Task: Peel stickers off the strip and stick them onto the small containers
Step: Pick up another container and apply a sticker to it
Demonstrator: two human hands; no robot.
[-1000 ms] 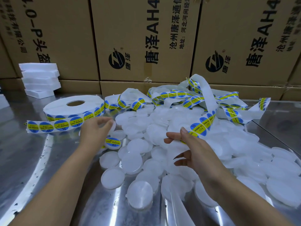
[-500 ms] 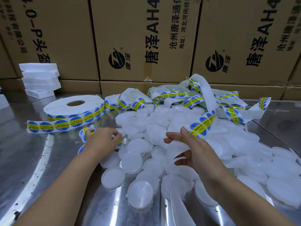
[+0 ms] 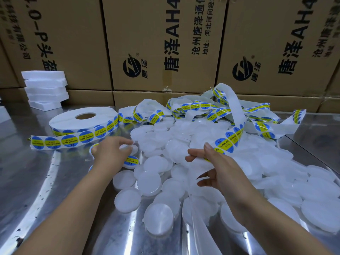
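1. Table (image 3: 36, 181): bare metal. Blank containers (image 3: 156, 183) lie in a loose heap from the near edge to mid-table, most of them lid-up, many overlapping.

2. Right hand (image 3: 219, 166): thumb and forefinger pinch the strip (image 3: 237, 115) at its near end. The other fingers are spread below, over the heap.

3. Left hand (image 3: 108, 153): palm down, fingers loosely curled. The fingertips are at the rim of one blank container (image 3: 135, 148). Whether they grip it cannot be told. A labelled container (image 3: 131, 161) lies just beside this hand, on its near right side.

4. Sticker (image 3: 226, 145): the next one sits on the strip just beyond the right thumb. From the left hand it lies to the right and slightly farther off, with part of the heap between.

5. Strip axis: from the pinch the strip runs away and to the right, rises into a loop, then falls among tangled lengths at the back of the heap.

6. Judgement: the right hand anchors the strip. The left hand is the free one and is best placed to cross right and lift the sticker's near edge along that axis.

7. Farther back: the roll (image 3: 82, 118) lies flat at left, foam blocks (image 3: 46, 89) stand behind it, and cartons (image 3: 161, 43) form the back wall.
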